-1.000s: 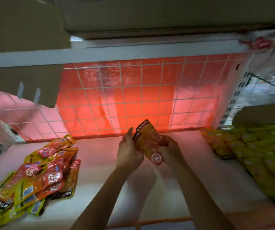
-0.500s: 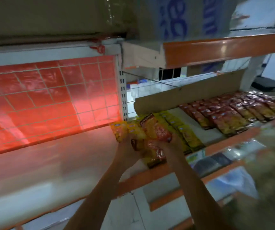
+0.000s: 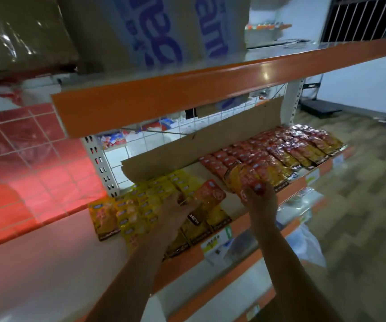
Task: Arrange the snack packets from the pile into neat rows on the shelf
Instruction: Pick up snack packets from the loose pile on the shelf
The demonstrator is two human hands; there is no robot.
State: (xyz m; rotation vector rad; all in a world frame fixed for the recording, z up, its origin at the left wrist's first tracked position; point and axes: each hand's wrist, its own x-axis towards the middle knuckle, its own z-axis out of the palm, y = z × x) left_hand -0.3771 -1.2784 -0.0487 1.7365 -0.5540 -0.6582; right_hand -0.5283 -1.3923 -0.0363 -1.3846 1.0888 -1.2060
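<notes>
My right hand grips a red and yellow snack packet at the left end of the red packet rows on the shelf. My left hand pinches another red packet above the rows of yellow packets. The yellow rows lie left of the red rows, with a bare strip of shelf between them. The loose pile is out of view.
A cardboard strip stands along the back of the shelf. An orange shelf edge hangs overhead with boxes on it. A red-lit wire grid panel is at the left. Lower shelves and a tiled floor lie at right.
The view has swung right from the pile to the stocked shelf. Both hands held the packets together before; they have now split, the right one reaching to the red rows.
</notes>
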